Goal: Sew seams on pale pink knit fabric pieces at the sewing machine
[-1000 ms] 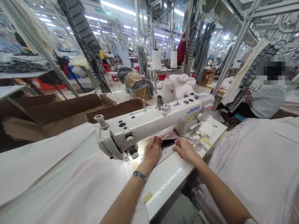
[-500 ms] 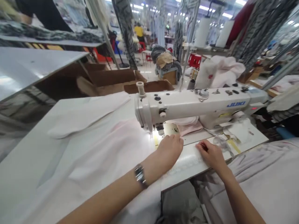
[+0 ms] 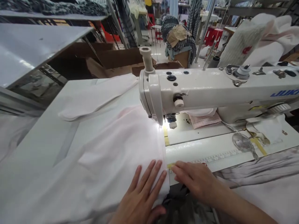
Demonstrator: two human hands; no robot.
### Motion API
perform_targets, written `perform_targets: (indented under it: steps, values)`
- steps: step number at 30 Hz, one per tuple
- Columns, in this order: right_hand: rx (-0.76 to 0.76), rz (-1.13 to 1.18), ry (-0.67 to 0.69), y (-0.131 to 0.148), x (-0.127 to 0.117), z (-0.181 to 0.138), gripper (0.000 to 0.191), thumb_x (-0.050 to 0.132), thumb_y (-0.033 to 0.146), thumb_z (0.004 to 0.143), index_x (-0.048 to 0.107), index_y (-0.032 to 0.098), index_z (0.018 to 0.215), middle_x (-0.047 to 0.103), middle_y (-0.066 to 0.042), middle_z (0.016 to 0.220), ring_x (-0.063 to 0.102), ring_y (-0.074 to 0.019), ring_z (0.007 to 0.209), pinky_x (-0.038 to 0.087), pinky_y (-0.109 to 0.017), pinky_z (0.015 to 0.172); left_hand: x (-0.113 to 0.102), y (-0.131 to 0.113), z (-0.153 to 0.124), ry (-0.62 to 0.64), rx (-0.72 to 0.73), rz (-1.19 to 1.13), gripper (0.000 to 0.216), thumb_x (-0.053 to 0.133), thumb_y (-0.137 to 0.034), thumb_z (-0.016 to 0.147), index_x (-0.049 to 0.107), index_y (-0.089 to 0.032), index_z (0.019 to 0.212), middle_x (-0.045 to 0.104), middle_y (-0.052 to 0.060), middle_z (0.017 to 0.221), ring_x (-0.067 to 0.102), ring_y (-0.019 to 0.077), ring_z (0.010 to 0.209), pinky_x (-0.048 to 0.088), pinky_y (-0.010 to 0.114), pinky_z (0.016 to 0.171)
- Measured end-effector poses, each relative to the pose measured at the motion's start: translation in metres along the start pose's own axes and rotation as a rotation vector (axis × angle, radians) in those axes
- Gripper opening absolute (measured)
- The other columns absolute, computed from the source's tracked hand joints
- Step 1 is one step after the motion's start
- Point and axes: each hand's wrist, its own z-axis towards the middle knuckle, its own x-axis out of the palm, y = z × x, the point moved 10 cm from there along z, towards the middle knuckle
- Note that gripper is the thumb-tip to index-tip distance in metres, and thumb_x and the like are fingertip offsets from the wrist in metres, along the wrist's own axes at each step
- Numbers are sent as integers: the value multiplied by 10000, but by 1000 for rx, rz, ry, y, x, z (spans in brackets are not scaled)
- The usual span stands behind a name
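Note:
Pale pink-white fabric (image 3: 112, 155) covers the left part of the sewing table, its straight right edge running under the needle area of a white sewing machine (image 3: 198, 90). My left hand (image 3: 144, 193) lies flat on the fabric near that edge, fingers stretched and somewhat spread. Just right of the edge, my right hand (image 3: 198, 180) rests low over the table with its fingers curled together. A small dark red bit shows behind its knuckles; what the fingers hold, if anything, is hidden. A printed ruler strip (image 3: 219, 155) lies on the table beyond this hand.
A separate pale fabric piece (image 3: 98, 96) lies at the table's far left. Behind the machine arm is a pink checked piece (image 3: 205, 119). Cardboard boxes (image 3: 105, 59) stand behind the table. Light fabric (image 3: 268, 186) is heaped at the right front.
My left hand has moved from beside the needle area back toward me and now lies flat on the fabric. My right hand has come left to the fabric edge. The view has shifted closer.

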Motion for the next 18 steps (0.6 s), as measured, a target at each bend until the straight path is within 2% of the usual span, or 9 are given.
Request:
perform_targets:
  steps: [2,4,6,9,12,14,18]
  values:
    - [-124,-54,54,17,5,8,436,404,163,981,408,102,1413,548,-157,1378,637,-197,918,516,-301,705,-13,8,-1,-13,16,-79,591,461,-475,941,387,-211,1465,479,84,1471,394,285,1390,407,468,1105]
    - [-210,-122,111,26,10,12,445,409,163,973,424,73,1408,448,-149,1475,635,-208,889,533,-318,678,-24,33,6,-55,-27,-172,463,434,-310,966,439,-243,1425,533,41,1429,433,224,1367,428,403,1108]
    - [-236,-169,145,29,13,15,421,418,186,973,476,62,1371,424,-139,1491,636,-209,823,534,-324,617,-26,68,22,-114,-126,-261,381,402,-226,978,510,-236,1343,567,41,1390,468,189,1339,431,365,1111]
    - [-228,-217,148,30,14,16,410,451,249,976,524,62,1333,475,-140,1449,640,-199,757,515,-318,542,-8,111,51,-149,-213,-305,358,360,-300,1011,525,-143,1288,537,128,1401,454,218,1347,433,387,1103]
    - [-272,-266,122,34,13,20,371,473,270,977,574,73,1275,549,-131,1387,640,-181,708,487,-310,492,28,125,70,-28,-185,-243,467,338,-400,1016,443,-125,1379,484,175,1441,381,306,1390,352,548,1123]
    - [-314,-293,132,32,14,30,365,459,290,989,582,72,1255,564,-127,1375,626,-166,671,470,-309,474,41,135,75,12,-187,-206,457,318,-391,1020,438,-150,1390,490,180,1434,385,333,1382,314,612,1111]
    - [-373,-386,155,4,11,68,378,380,285,1019,545,80,1290,532,-129,1408,588,-140,629,439,-307,465,34,174,96,-84,-180,-262,384,311,-320,1015,548,-164,1274,564,154,1362,486,305,1299,386,560,1074]
